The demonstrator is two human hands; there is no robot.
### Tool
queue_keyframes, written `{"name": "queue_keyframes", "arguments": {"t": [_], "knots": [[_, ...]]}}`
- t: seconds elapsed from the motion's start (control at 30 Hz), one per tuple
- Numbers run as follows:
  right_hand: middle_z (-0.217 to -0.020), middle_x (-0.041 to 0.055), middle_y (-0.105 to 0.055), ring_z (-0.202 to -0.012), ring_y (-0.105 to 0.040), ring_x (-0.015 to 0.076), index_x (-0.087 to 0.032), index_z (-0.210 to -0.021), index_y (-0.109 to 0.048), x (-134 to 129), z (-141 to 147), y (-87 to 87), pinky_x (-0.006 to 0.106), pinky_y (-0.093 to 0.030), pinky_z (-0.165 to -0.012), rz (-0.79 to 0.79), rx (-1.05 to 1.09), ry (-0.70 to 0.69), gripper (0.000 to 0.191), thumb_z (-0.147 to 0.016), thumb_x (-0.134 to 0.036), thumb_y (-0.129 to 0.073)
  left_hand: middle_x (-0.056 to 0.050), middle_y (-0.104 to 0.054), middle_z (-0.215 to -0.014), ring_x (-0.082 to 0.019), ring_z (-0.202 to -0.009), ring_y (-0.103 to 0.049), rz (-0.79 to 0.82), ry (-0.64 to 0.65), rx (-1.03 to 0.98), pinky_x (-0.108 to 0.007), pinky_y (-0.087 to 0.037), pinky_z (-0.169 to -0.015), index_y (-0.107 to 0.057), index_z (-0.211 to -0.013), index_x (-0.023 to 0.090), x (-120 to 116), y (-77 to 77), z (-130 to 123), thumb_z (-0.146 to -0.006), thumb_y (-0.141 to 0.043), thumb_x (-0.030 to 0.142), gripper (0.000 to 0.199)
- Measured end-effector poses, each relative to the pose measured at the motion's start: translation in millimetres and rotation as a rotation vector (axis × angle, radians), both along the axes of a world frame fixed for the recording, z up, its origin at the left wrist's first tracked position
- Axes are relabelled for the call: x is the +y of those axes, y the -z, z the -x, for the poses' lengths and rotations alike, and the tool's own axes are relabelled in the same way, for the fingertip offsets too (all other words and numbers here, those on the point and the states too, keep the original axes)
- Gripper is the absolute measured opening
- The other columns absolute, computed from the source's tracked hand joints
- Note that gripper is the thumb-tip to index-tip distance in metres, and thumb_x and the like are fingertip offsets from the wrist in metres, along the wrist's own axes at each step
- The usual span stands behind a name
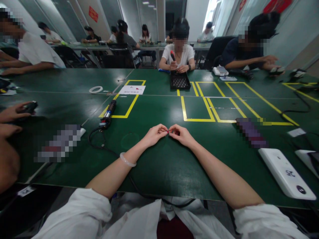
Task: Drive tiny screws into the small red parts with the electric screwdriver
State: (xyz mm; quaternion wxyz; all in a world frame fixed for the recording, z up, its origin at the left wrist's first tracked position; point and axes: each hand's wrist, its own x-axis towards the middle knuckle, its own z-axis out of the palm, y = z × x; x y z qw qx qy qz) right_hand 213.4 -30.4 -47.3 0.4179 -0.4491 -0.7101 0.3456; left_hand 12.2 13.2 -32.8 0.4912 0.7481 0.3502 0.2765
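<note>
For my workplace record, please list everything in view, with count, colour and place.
tiny part: 1, reddish, held at centre
long tabletop: 1, green, foreground
straight tape outlines: several, yellow, on tabletop
rectangular paper sheet: 1, white, left of centre
flat ring: 1, white, beside sheet
cylindrical corded tool: 1, black-silver, left
shallow rectangular tray: 1, black, tabletop's far side
pixelated flat devices: 2, greyish-purple, left and right
rounded plastic case: 1, white, right
wall decorations: 3, red, background
chairs: several, black, background
co-workers: several, mixed clothing, around
other items: several, mixed, too unclear
translucent bracelet: 1, whitish, left wrist
rolled sleeves: 2, white, foreground
left hand: 1, bare, centre
right hand: 1, bare, centre
</note>
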Motion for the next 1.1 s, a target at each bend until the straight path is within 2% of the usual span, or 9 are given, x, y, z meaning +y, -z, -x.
{"name": "queue_keyframes", "arguments": {"t": [0.1, 0.2, 0.37, 0.47, 0.57, 0.77, 0.87, 0.97, 1.1], "knots": [[-0.075, 0.0002, -0.063, -0.063, -0.054, 0.0126, -0.017, -0.093, -0.063, 2, -1, 2.2, 0.024, -0.042, -0.06, 0.028, 0.012, 0.008, 0.02, -0.087, -0.036, -0.059, -0.006, -0.067, -0.087, -0.015, -0.079, -0.065, 0.035, 0.018, -0.032, -0.031, -0.05, -0.078, -0.056, -0.105, 0.015, -1, 0.5, -1, -0.083, -0.063, 0.035, 0.031], [-0.075, 0.0009, -0.065, -0.066, -0.058, 0.0137, -0.017, -0.093, -0.063, 3, -2, 4.2, 0.025, -0.044, -0.063, 0.069, 0.042, 0.015, 0.023, -0.088, -0.038, -0.058, -0.003, -0.065, -0.085, -0.014, -0.075, -0.063, -0.016, 0.022, 0.0, -0.027, -0.049, -0.072, -0.054, -0.112, 0.017, -5, -2.9, -1, -0.083, -0.064, 0.033, 0.034], [-0.072, 0.0004, -0.064, -0.065, -0.057, 0.0128, -0.017, -0.089, -0.063, 4, -2, 6.1, 0.025, -0.044, -0.064, 0.087, 0.036, 0.018, 0.024, -0.09, -0.04, -0.055, -0.001, -0.065, -0.087, -0.013, -0.079, -0.063, -0.184, 0.04, 0.068, -0.026, -0.049, -0.076, -0.057, -0.106, 0.019, -13, -11.9, -2, -0.087, -0.058, 0.031, 0.023], [-0.078, 0.0007, -0.064, -0.065, -0.056, 0.0121, -0.017, -0.096, -0.061, 4, -2, 8.0, 0.024, -0.044, -0.063, 0.097, 0.097, -0.005, 0.025, -0.087, -0.041, -0.06, -0.001, -0.067, -0.087, -0.014, -0.081, -0.064, -0.229, 0.028, 0.09, -0.027, -0.049, -0.077, -0.058, -0.103, 0.019, -14, -13.4, -2, -0.089, -0.056, 0.031, 0.019], [-0.082, 0.0001, -0.064, -0.064, -0.055, 0.0109, -0.018, -0.103, -0.057, 4, -1, 9.2, 0.023, -0.043, -0.06, 0.105, 0.162, -0.035, 0.032, -0.081, -0.039, -0.068, -0.002, -0.068, -0.09, -0.015, -0.084, -0.064, -0.239, 0.016, 0.111, -0.028, -0.049, -0.079, -0.058, -0.101, 0.019, -14, -12.7, -1, -0.089, -0.056, 0.034, 0.02], [-0.081, 0.001, -0.063, -0.067, -0.054, 0.0114, -0.018, -0.096, -0.059, 4, -1, 8.2, 0.024, -0.043, -0.062, 0.094, 0.127, -0.014, 0.023, -0.084, -0.037, -0.064, -0.004, -0.068, -0.097, -0.017, -0.09, -0.064, -0.313, 0.007, 0.188, -0.029, -0.049, -0.082, -0.058, -0.104, 0.019, -4, -17.9, 8, -0.092, -0.05, 0.041, 0.026], [-0.081, 0.001, -0.063, -0.065, -0.053, 0.011, -0.017, -0.097, -0.059, 5, -1, 8.7, 0.023, -0.042, -0.06, 0.11, 0.139, -0.011, 0.025, -0.083, -0.038, -0.064, -0.005, -0.066, -0.103, -0.019, -0.096, -0.062, -0.456, -0.163, 0.299, -0.031, -0.048, -0.087, -0.058, -0.107, 0.019, 15, -22.4, 29, -0.094, -0.047, 0.041, 0.028], [-0.082, 0.0014, -0.063, -0.065, -0.053, 0.0109, -0.017, -0.097, -0.06, 5, -1, 9.0, 0.024, -0.043, -0.061, 0.113, 0.133, -0.007, 0.025, -0.083, -0.037, -0.065, -0.011, -0.06, -0.117, -0.026, -0.11, -0.056, -0.606, -0.463, 0.534, -0.039, -0.043, -0.096, -0.057, -0.114, 0.017, 40, -24.3, 65, -0.091, -0.049, 0.038, 0.032], [-0.083, 0.0018, -0.064, -0.067, -0.054, 0.0114, -0.017, -0.097, -0.06, 4, -1, 8.7, 0.024, -0.043, -0.062, 0.115, 0.131, -0.001, 0.025, -0.083, -0.037, -0.065, -0.02, -0.047, -0.136, -0.038, -0.126, -0.043, -0.587, -0.86, 0.823, -0.053, -0.032, -0.105, -0.049, -0.129, 0.013, 62, -24.1, 127, -0.085, -0.055, 0.036, 0.05]]}}
